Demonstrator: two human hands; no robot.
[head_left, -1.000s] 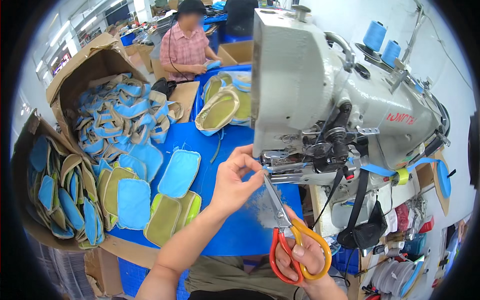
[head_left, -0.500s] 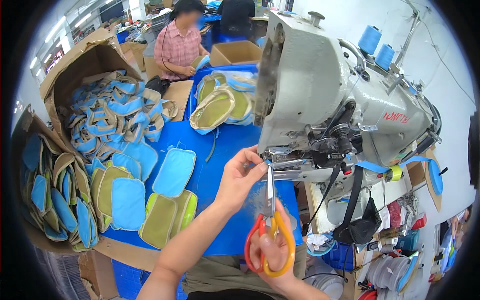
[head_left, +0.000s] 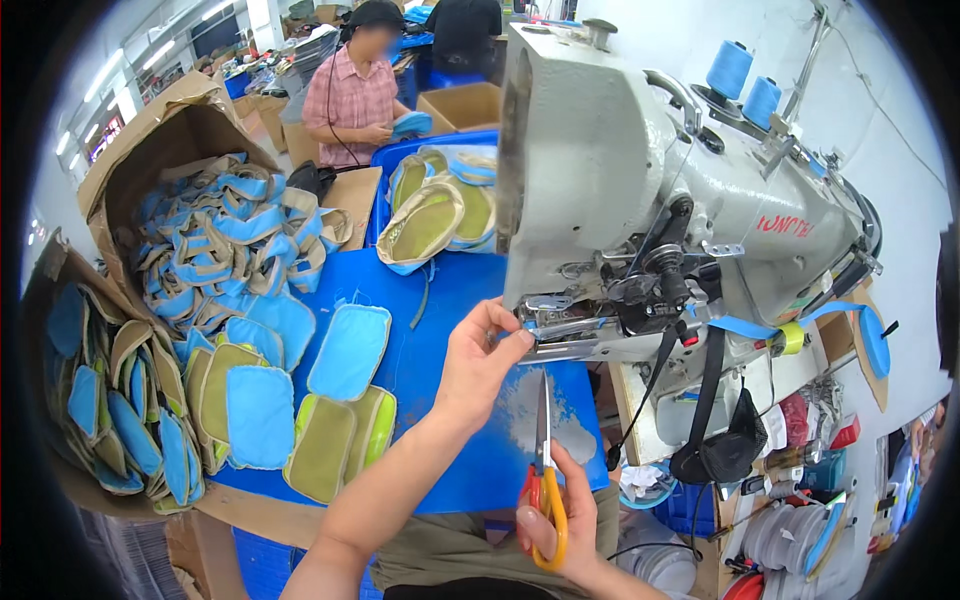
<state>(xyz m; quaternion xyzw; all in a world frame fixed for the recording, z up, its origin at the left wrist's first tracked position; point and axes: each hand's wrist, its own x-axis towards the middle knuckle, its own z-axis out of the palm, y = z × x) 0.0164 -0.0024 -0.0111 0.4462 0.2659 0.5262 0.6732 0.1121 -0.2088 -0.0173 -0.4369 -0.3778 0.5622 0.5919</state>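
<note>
My left hand [head_left: 482,368] pinches at the front metal guides [head_left: 565,345] of a white sewing machine [head_left: 580,140], near a small blue bit; what it grips is too small to make out. My right hand [head_left: 572,500], lower down, is closed on scissors [head_left: 542,430] with red and orange handles, their blades pointing up, just below the left fingertips. A blue tape [head_left: 742,330] runs across the machine's right part. On the blue table [head_left: 360,280], left of my hands, lie blue panels [head_left: 349,349] and olive panels [head_left: 320,450].
Cardboard boxes of blue-beige strips [head_left: 230,230] and stacked pieces [head_left: 120,410] stand at left. A blue bin [head_left: 385,158] holds olive pouches [head_left: 420,225]. A co-worker [head_left: 345,110] handles a blue piece beyond it. Blue thread cones [head_left: 730,70] top the machine. A black bag [head_left: 730,450] hangs at right.
The scissors have dropped away from my left fingertips and turned more upright. My left hand stays pinched at the machine. The co-worker's blue piece has shifted.
</note>
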